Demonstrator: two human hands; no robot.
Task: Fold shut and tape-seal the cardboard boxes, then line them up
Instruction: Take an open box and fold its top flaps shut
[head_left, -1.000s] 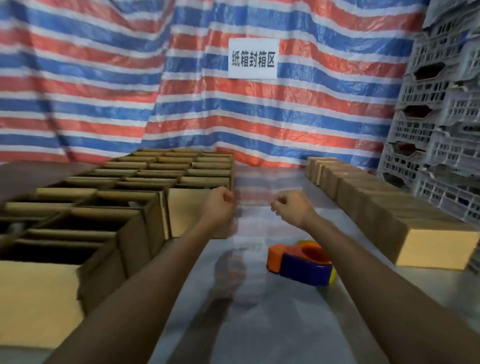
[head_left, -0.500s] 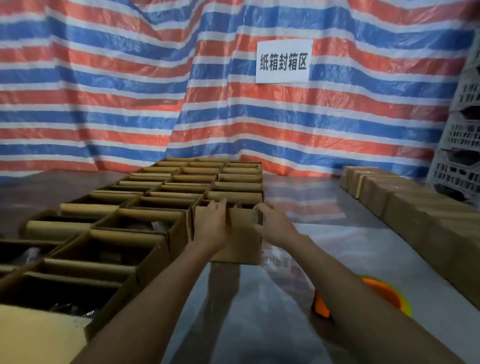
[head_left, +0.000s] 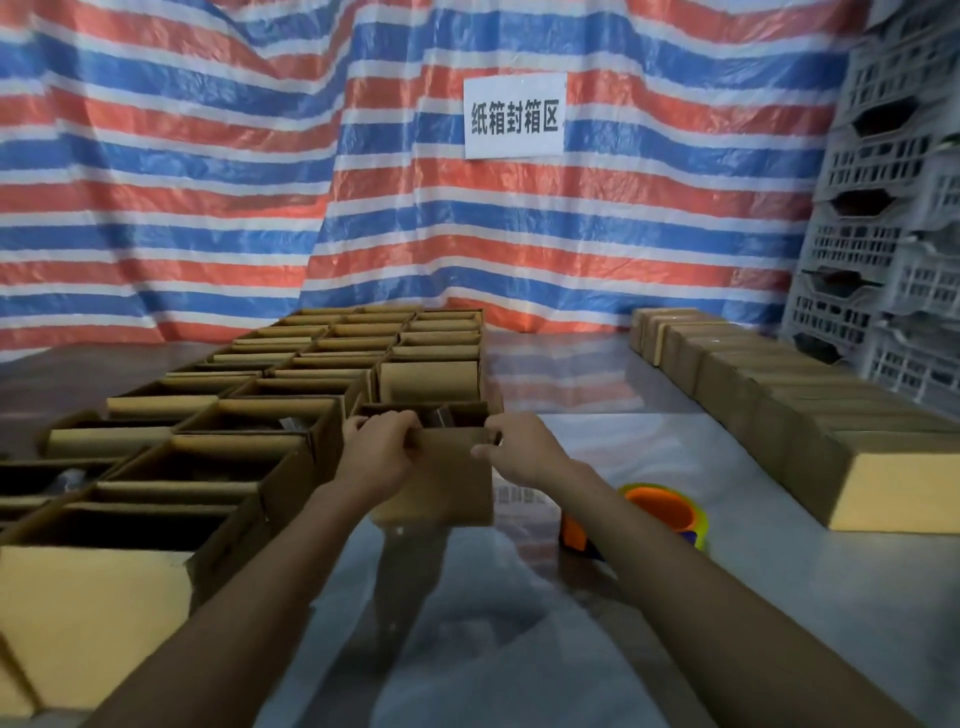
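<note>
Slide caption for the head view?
Left hand and right hand grip an open brown cardboard box near an orange tape dispenser.

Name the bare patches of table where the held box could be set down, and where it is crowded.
Bare: the middle strip of table between the open boxes and the sealed row, and the near stretch this side of the held box. Crowded: the left side, and beside the tape dispenser.

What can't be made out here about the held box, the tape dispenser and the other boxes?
Head view only.
- Held box: contents dark, screened by its front wall, the left hand and right hand.
- Tape dispenser: partly behind the right forearm; tape load unseen.
- Sealed row: tape seams too blurred.
- Open boxes: nearest cut off by the left edge.
</note>
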